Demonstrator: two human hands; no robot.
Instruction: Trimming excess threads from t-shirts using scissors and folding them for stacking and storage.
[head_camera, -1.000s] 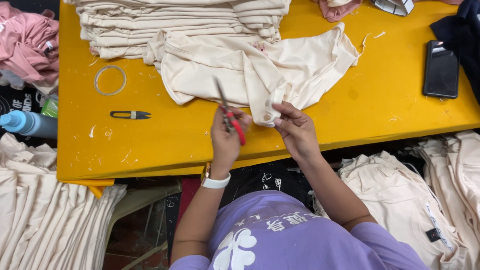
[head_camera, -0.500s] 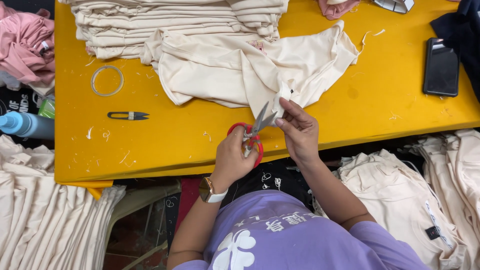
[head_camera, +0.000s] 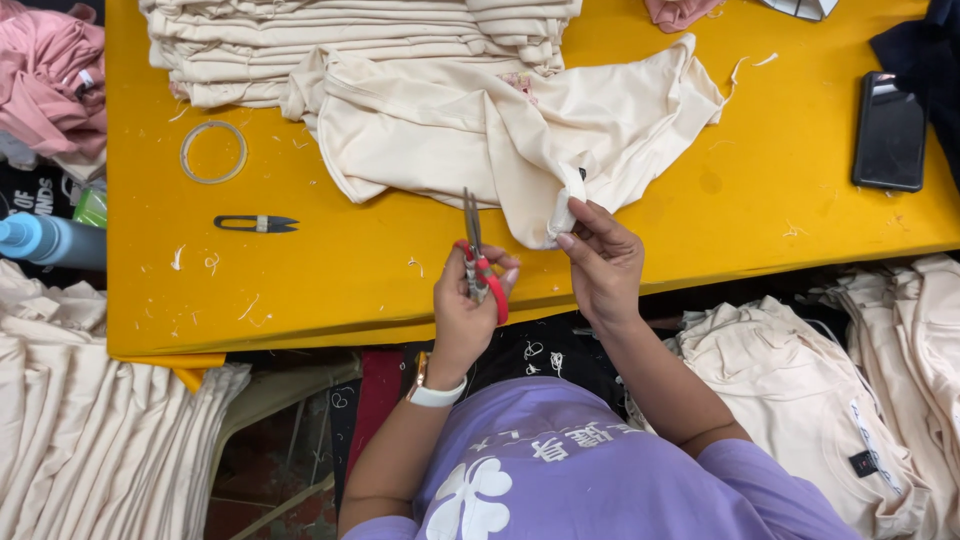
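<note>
My left hand (head_camera: 462, 312), with a white watch on its wrist, grips red-handled scissors (head_camera: 477, 262) at the near edge of the yellow table (head_camera: 330, 275). The blades point straight away from me and look closed. My right hand (head_camera: 603, 265) pinches a folded edge of a cream garment (head_camera: 470, 130) that lies spread and crumpled on the table. The scissor blades stand just left of that pinched edge, apart from the cloth.
A stack of folded cream garments (head_camera: 300, 40) lies at the far side. Black thread snips (head_camera: 255, 223) and a thin ring (head_camera: 212, 152) lie to the left. A black phone (head_camera: 890, 130) lies on the right. Cream cloth piles (head_camera: 90, 430) (head_camera: 830, 380) flank my lap, and a blue bottle (head_camera: 45, 240) lies far left.
The scissors have come off the garment's edge and swung from slanting toward my right hand to pointing straight away. My right hand keeps its pinch on the cloth.
</note>
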